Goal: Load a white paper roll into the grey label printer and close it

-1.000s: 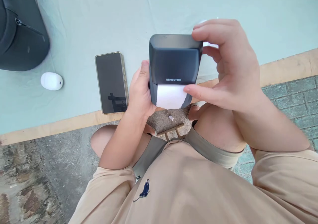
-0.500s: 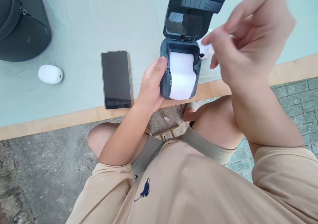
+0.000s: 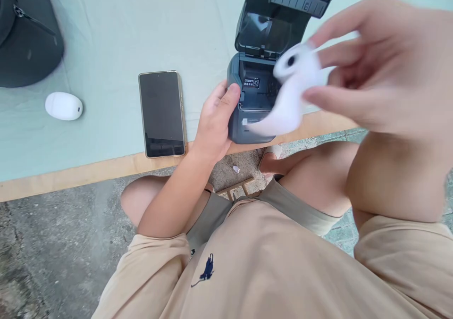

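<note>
My left hand grips the left side of a dark grey label printer at the table's front edge. Its lid is swung up and back, and the paper bay is bare, showing a small sticker inside. My right hand holds a white paper roll just above and to the right of the bay; a loose strip of paper trails down from the roll over the printer's front. The right hand and roll are blurred.
A black smartphone lies face up left of the printer. A small white oval device sits further left, and a dark bag at the far left corner. The table has a pale green cover and wooden edge. My knees are below.
The printer's lid went from shut to open. My right hand then lifted the white paper roll out of the bay, up and to the right. My left hand kept its grip.
</note>
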Available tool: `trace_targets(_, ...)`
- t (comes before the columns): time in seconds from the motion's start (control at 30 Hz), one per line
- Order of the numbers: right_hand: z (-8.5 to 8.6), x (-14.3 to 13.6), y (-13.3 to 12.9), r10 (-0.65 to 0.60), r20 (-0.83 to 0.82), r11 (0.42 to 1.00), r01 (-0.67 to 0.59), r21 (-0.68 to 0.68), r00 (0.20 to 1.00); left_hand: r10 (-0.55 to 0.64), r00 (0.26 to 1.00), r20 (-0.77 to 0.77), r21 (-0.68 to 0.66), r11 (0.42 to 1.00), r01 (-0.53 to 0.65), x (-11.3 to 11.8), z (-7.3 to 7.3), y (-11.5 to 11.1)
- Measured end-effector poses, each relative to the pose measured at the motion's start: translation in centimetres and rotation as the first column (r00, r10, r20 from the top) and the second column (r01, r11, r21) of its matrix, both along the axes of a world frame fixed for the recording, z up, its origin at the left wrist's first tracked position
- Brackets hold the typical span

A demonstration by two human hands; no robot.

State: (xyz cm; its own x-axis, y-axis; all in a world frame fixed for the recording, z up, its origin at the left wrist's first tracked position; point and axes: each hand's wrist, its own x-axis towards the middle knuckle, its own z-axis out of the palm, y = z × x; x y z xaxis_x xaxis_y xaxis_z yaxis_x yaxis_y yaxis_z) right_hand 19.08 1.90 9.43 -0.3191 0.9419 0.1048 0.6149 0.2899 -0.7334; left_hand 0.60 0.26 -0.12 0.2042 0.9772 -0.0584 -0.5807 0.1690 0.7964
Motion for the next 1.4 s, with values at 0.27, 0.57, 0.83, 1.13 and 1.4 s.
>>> trace_targets(0.27,-7.4,6.9,5.3,-0.535,-0.468,0.842,0.4,-0.361,0.704,0.0,0.999,-0.049,-0.049,0.999,-0.002,-0.2,0.3,-0.2)
trace_targets(0.57,-8.3,6.5,4.8,-0.343,-0.226,0.909,0.383,0.164,0.912,0.026,0.993,-0.118,-0.055,0.998,-0.033,-0.5,0.5,-0.2)
trace_targets(0.83,-7.5,6.9,3.9,-0.466,0.105,0.849,0.41,0.333,0.879,0.036,0.995,-0.098,-0.03,0.999,-0.039,-0.5,0.6,-0.1)
trace_targets(1.13,-6.2,1.0,2.2,-0.405,0.37,0.909,0.327,0.258,0.836,-0.012,0.999,-0.047,-0.071,0.997,0.008,-0.5,0.7,-0.2)
trace_targets(1.4,-6.9,-0.7,3.5,-0.405,0.345,0.914,0.365,0.176,0.847,0.03,0.997,-0.077,-0.053,0.998,-0.034,-0.5,0.7,-0.2)
